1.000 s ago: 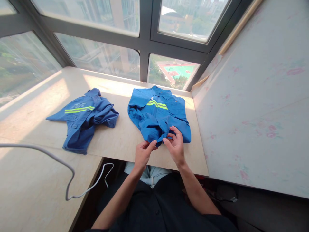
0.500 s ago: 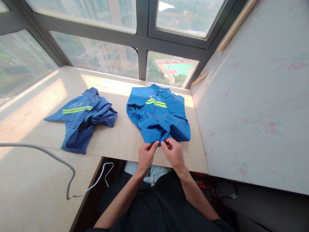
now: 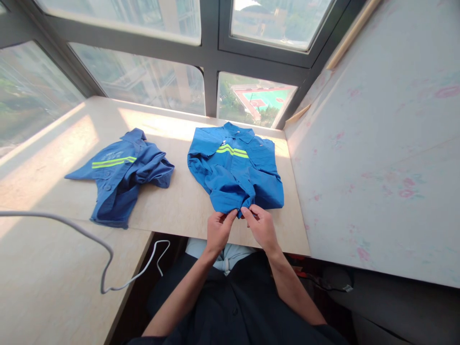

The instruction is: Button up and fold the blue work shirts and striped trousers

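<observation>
A blue work jacket (image 3: 233,167) with yellow-green stripes across the chest lies front up on the pale tabletop, its collar toward the window. Its lower front is bunched near the table's front edge. There my left hand (image 3: 219,229) pinches the hem between thumb and fingers. Close beside it, my right hand (image 3: 261,225) grips the same edge from the right, thumb toward the left one. What exactly lies between the fingertips is too small to make out. Left of the jacket lies a second, crumpled blue work garment (image 3: 124,175) with a matching stripe and dark buttons; neither hand touches it.
The pale tabletop (image 3: 172,211) runs along the windows (image 3: 143,79) and continues to the left. A grey-white cable (image 3: 82,233) crosses its left part and hangs over the edge. On the right stands a flower-patterned wall panel (image 3: 377,158).
My right hand has shifted slightly right, its thumb and fingers changing their grip on the hem. My left hand stays almost in place. The jacket lies nearly as before.
</observation>
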Action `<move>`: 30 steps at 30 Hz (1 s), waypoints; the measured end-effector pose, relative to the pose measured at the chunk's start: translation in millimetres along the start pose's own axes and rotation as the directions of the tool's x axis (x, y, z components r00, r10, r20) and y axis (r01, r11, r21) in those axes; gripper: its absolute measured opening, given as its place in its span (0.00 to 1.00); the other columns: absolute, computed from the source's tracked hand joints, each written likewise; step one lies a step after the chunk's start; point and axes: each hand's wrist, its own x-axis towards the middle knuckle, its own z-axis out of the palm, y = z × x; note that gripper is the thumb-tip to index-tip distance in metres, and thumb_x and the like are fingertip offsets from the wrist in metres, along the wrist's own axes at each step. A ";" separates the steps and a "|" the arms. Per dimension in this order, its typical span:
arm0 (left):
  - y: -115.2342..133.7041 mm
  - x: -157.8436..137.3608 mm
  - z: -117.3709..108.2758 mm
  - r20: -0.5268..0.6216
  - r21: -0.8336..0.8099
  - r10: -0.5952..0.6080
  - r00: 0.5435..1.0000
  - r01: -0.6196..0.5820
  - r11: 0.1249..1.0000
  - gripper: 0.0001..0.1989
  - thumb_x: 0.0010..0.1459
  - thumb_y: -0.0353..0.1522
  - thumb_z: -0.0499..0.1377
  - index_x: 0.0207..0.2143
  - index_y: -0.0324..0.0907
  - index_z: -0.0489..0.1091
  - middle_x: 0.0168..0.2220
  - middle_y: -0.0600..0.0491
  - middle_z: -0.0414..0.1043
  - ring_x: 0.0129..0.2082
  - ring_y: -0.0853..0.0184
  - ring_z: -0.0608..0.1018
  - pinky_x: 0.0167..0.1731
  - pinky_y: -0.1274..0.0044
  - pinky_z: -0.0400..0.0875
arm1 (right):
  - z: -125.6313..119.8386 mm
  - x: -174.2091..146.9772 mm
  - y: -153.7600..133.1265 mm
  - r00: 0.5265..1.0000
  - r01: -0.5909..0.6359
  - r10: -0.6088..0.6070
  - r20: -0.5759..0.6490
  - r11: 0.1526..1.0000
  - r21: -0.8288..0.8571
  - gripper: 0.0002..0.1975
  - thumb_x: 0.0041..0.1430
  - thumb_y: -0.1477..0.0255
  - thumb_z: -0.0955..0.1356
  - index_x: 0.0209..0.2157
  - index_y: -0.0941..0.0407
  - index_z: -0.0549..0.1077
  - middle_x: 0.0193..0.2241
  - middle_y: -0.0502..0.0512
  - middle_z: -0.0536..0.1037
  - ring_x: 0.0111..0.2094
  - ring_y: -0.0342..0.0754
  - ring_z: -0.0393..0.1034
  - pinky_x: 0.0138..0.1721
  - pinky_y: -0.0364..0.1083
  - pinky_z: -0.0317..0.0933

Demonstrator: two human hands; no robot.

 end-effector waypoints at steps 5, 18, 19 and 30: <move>-0.6 2.5 0.2 -0.034 -0.079 -0.094 0.995 0.091 0.993 0.12 0.46 0.39 0.69 0.26 0.38 0.78 0.23 0.52 0.76 0.25 0.68 0.74 0.29 0.76 0.69 | -0.3 1.3 0.7 1.000 0.021 -0.021 0.011 0.999 0.026 0.19 0.62 0.57 0.66 0.24 0.55 0.71 0.22 0.50 0.72 0.26 0.45 0.63 0.30 0.44 0.58; -3.7 3.8 -1.5 -0.017 -0.075 -0.153 0.988 0.151 0.986 0.13 0.45 0.40 0.69 0.22 0.38 0.78 0.20 0.52 0.74 0.20 0.69 0.72 0.24 0.76 0.68 | -5.4 6.2 10.6 0.994 0.076 -0.076 0.073 0.997 0.003 0.19 0.62 0.58 0.66 0.22 0.55 0.66 0.22 0.48 0.66 0.26 0.45 0.59 0.30 0.44 0.55; -3.4 3.6 -1.3 -0.015 -0.075 -0.159 0.987 0.157 0.985 0.14 0.45 0.40 0.69 0.22 0.38 0.77 0.20 0.52 0.73 0.20 0.70 0.71 0.23 0.76 0.67 | -5.6 6.5 11.3 0.994 0.071 -0.072 0.078 0.997 0.008 0.19 0.62 0.57 0.66 0.22 0.55 0.66 0.21 0.48 0.66 0.26 0.45 0.58 0.29 0.44 0.55; -12.6 1.1 5.3 0.029 -0.040 -0.206 0.978 0.207 0.978 0.16 0.46 0.42 0.69 0.19 0.37 0.75 0.18 0.52 0.71 0.17 0.71 0.70 0.20 0.77 0.65 | -10.2 10.2 37.9 0.986 -0.041 0.008 0.164 0.979 0.200 0.20 0.58 0.54 0.69 0.24 0.55 0.69 0.22 0.48 0.67 0.27 0.45 0.60 0.30 0.44 0.56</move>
